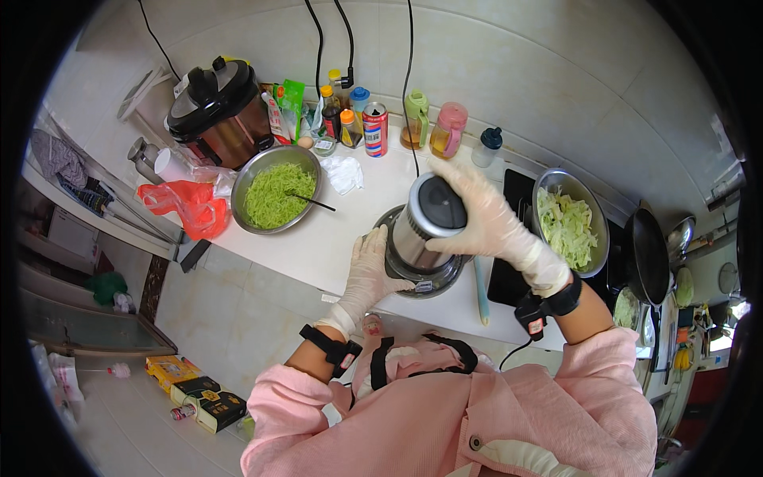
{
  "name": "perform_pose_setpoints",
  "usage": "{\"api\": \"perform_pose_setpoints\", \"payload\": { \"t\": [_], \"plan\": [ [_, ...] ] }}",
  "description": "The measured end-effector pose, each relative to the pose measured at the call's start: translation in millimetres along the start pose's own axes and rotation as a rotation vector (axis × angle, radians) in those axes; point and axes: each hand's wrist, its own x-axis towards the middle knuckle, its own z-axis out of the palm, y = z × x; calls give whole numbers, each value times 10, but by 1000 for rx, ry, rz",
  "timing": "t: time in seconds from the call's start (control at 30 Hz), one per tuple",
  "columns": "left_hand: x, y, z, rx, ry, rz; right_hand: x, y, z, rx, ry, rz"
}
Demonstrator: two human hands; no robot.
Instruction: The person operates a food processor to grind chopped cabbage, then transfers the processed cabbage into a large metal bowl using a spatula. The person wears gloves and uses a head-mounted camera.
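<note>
A food chopper stands on the counter in front of me, its steel motor unit (pixel 411 235) with a black top seated over a clear bowl (pixel 438 286). My right hand (pixel 477 220), in a whitish glove, is wrapped round the upper right side of the motor unit. My left hand (pixel 372 268), gloved too, rests against the left rim of the bowl with the thumb along its front. A cord rises behind the unit. Left of it, a steel bowl (pixel 238 214) holds shredded green vegetable (pixel 277 197) and a dark-handled utensil (pixel 316 203).
Behind stand a red drink can (pixel 375 131), sauce bottles, oil jugs (pixel 448 131) and an electric pressure cooker (pixel 223 119). A light-blue utensil (pixel 481 292) lies right of the chopper. Further right are a steel bowl of chopped cabbage (pixel 566 229) and a black wok (pixel 648 256).
</note>
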Motion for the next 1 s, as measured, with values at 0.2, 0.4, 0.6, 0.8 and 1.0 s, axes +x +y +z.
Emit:
{"api": "perform_pose_setpoints", "payload": {
  "t": [0.2, 0.4, 0.6, 0.8, 1.0],
  "plan": [
    [-2, -42, 49, 51, 23, 46, 82, 81, -590, 18, 36, -39],
    [-36, -337, 47, -213, 359, -23, 56, 509, -566, -180, -19, 12],
    [-66, -526, -75, -376, 154, -537, -65, 1115, -319, -274, -200, 137],
    [-32, -430, -126, -372, 171, -581, -116, 1436, -56, -331, -302, 238],
    [-2, -333, -279, -294, 207, -562, -45, 1632, 148, -359, -372, 255]
  ]
}}
